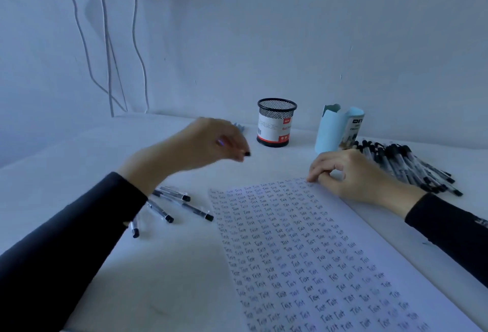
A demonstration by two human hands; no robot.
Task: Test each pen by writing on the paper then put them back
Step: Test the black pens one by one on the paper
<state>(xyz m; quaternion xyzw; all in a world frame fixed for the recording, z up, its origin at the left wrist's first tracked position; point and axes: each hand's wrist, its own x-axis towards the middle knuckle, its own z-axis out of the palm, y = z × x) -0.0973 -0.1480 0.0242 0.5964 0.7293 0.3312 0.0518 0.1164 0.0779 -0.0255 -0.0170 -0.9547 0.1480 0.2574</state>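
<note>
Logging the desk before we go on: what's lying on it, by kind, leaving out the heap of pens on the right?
Pens by the left sleeve: 4 showing
Mesh cup: 1
Blue carton: 1
Paper sheet: 1
Total: 7

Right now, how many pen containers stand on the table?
2. A black mesh cup stands at the back; a light blue carton stands just right of it, behind the pen pile. The raised left hand hides some of the table.

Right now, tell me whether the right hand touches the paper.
Touching. The head view shows the right hand with its fingertips pressed on the paper's far corner.
</note>
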